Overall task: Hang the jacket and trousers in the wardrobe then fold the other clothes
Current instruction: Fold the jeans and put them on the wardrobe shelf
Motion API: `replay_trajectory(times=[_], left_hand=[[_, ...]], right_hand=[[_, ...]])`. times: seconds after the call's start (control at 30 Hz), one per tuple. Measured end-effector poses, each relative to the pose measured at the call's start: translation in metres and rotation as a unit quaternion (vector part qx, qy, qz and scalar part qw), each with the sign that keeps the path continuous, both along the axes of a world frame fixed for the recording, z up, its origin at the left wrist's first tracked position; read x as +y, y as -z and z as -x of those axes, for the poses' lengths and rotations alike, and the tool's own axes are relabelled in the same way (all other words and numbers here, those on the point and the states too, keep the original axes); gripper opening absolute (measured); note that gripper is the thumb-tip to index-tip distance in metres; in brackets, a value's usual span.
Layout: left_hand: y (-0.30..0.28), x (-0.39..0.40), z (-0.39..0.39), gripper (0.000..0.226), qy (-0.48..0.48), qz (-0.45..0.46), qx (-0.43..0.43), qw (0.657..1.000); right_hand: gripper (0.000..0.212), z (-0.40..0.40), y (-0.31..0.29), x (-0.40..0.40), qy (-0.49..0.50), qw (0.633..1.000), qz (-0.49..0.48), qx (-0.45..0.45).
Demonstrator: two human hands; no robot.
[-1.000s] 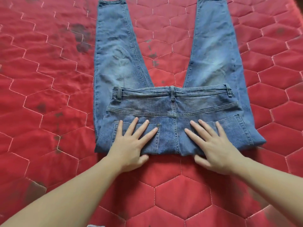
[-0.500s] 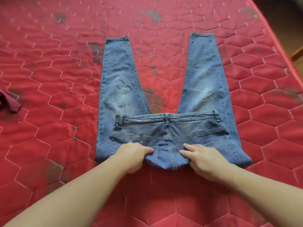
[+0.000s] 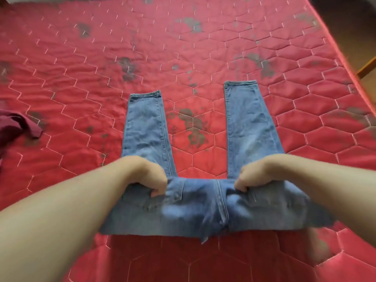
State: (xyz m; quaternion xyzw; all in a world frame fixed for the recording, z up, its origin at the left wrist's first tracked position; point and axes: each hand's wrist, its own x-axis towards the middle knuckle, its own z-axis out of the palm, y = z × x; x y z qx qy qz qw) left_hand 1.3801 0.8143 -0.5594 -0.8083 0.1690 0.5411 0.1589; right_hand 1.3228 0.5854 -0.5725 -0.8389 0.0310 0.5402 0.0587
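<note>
A pair of blue jeans lies on the red quilted bed cover, its two legs spread apart and pointing away from me. The folded seat part is lifted off the cover and casts a shadow below it. My left hand grips the folded denim on the left side with curled fingers. My right hand grips it on the right side the same way. The fingertips are hidden under the cloth.
A dark red garment lies crumpled at the left edge of the bed. The bed's right edge drops to a wooden floor, where a wooden leg shows. Dark worn patches mark the cover.
Both hands went from lying flat on the seat of the jeans to gripping the folded part and lifting it towards me. The view has pulled back, showing more of the bed.
</note>
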Motion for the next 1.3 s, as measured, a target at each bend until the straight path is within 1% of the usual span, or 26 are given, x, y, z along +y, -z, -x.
replay_trajectory(times=[0.03,0.07,0.1,0.13,0.2,0.23,0.27,0.3,0.33,0.4,0.47,0.53,0.63,0.73,0.8,0.87,0.93,1.0,1.07,1.1,1.13,1.17,1.23,1.27,1.3], left_hand=[[-0.002,0.0,-0.012,0.033,-0.003,0.01,-0.027,1.0],[-0.002,0.001,-0.025,0.027,-0.015,0.029,-0.058,0.998],[-0.002,0.003,-0.038,0.017,-0.031,0.053,-0.091,0.994],[0.002,0.005,-0.052,0.008,-0.047,0.08,-0.128,0.987],[0.02,0.016,-0.073,0.007,-0.05,0.116,-0.222,0.967],[0.034,0.021,-0.077,0.02,-0.04,0.122,-0.275,0.953],[0.05,0.026,-0.075,0.036,-0.029,0.125,-0.316,0.94],[0.065,0.028,-0.067,0.048,-0.027,0.144,-0.337,0.93],[0.079,0.028,-0.056,0.055,-0.028,0.174,-0.336,0.925],[0.103,0.026,-0.031,0.066,-0.039,0.223,-0.28,0.933],[0.128,0.028,-0.012,0.078,-0.028,0.209,-0.234,0.949],[0.15,0.035,-0.006,0.084,0.001,0.192,-0.24,0.952],[0.166,0.039,-0.01,0.086,0.0,0.193,-0.255,0.948],[0.165,0.035,-0.009,0.086,0.008,0.181,-0.254,0.95],[0.16,0.035,-0.008,0.086,0.011,0.188,-0.273,0.943],[0.155,0.039,0.003,0.082,0.028,0.215,-0.287,0.933],[0.149,0.045,0.027,0.077,0.044,0.252,-0.271,0.928],[0.146,0.052,0.056,0.088,0.054,0.257,-0.234,0.936],[0.145,0.053,0.073,0.104,0.056,0.23,-0.225,0.945],[0.142,0.05,0.076,0.107,0.065,0.206,-0.235,0.948],[0.138,0.046,0.078,0.107,0.069,0.172,-0.231,0.955],[0.133,0.042,0.077,0.102,0.068,0.153,-0.233,0.958],[0.123,0.036,0.07,0.087,0.064,0.152,-0.243,0.956],[0.118,0.035,0.066,0.079,0.05,0.159,-0.241,0.956],[0.111,0.034,0.061,0.071,0.029,0.17,-0.232,0.957]], right_hand=[[0.019,-0.014,-0.001,-0.002,-0.018,0.999,0.009,-0.034],[0.022,-0.028,-0.002,-0.002,-0.025,0.996,0.011,-0.084],[0.025,-0.042,-0.001,-0.003,-0.021,0.99,0.013,-0.139],[0.028,-0.055,0.001,-0.004,-0.023,0.979,0.022,-0.202],[0.027,-0.072,0.015,-0.006,-0.045,0.942,0.072,-0.324],[0.026,-0.076,0.024,-0.006,-0.069,0.921,0.105,-0.369],[0.031,-0.077,0.035,-0.005,-0.097,0.905,0.128,-0.395],[0.039,-0.073,0.048,-0.002,-0.123,0.895,0.127,-0.41],[0.047,-0.067,0.062,0.001,-0.143,0.891,0.106,-0.418],[0.06,-0.047,0.089,0.005,-0.156,0.898,0.053,-0.408],[0.071,-0.028,0.113,0.001,-0.143,0.923,0.045,-0.355],[0.076,-0.016,0.133,-0.004,-0.13,0.943,0.067,-0.299],[0.079,-0.016,0.148,-0.011,-0.128,0.948,0.078,-0.281],[0.086,-0.022,0.144,-0.009,-0.127,0.952,0.049,-0.274],[0.088,-0.02,0.136,-0.007,-0.118,0.95,0.027,-0.288],[0.092,-0.004,0.128,-0.009,-0.14,0.941,0.004,-0.31],[0.098,0.027,0.125,-0.014,-0.178,0.939,-0.026,-0.292],[0.101,0.061,0.127,-0.022,-0.199,0.938,-0.044,-0.28],[0.099,0.071,0.121,-0.024,-0.185,0.939,-0.05,-0.284],[0.099,0.068,0.118,-0.026,-0.163,0.943,-0.041,-0.286],[0.098,0.063,0.119,-0.027,-0.138,0.941,-0.035,-0.307],[0.093,0.058,0.114,-0.025,-0.114,0.939,-0.034,-0.323],[0.069,0.047,0.097,-0.015,-0.062,0.938,-0.054,-0.338],[0.059,0.042,0.089,-0.012,-0.041,0.941,-0.059,-0.33],[0.053,0.039,0.08,-0.011,-0.042,0.947,-0.05,-0.315]])
